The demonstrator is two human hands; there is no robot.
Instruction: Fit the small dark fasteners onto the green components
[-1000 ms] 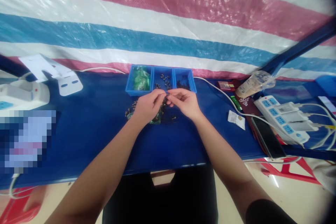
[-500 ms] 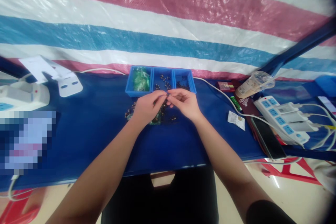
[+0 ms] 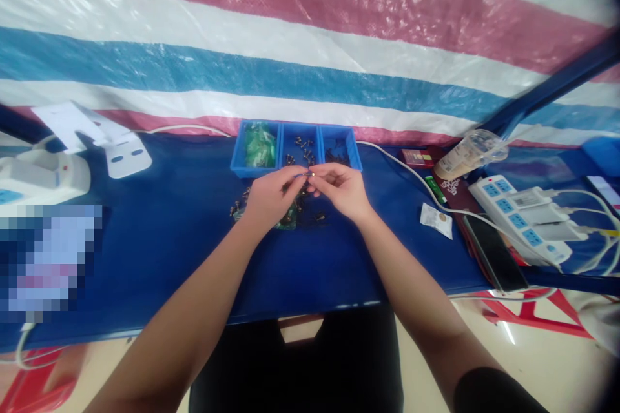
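My left hand (image 3: 272, 197) and my right hand (image 3: 343, 190) meet fingertip to fingertip over the blue table, both pinching one small metal part (image 3: 310, 174). Its exact shape is too small to tell. Just behind them stands a blue tray (image 3: 249, 171) with three compartments: a green plastic bag (image 3: 260, 145) in the left one, small brass-coloured parts (image 3: 305, 144) in the middle, dark thin parts (image 3: 337, 153) in the right. Below my hands lie loose small parts (image 3: 320, 216) and a piece of green plastic (image 3: 289, 218), partly hidden by my left hand.
On the right are a plastic cup (image 3: 469, 153), a power strip (image 3: 520, 219) with chargers, a dark phone (image 3: 496, 253), a small white packet (image 3: 436, 221) and a white cable (image 3: 411, 171). A white stand (image 3: 128, 156) and a white device (image 3: 58, 174) are on the left.
The small part between my fingertips shows slightly more clearly now. Both hands have stayed in nearly the same place.
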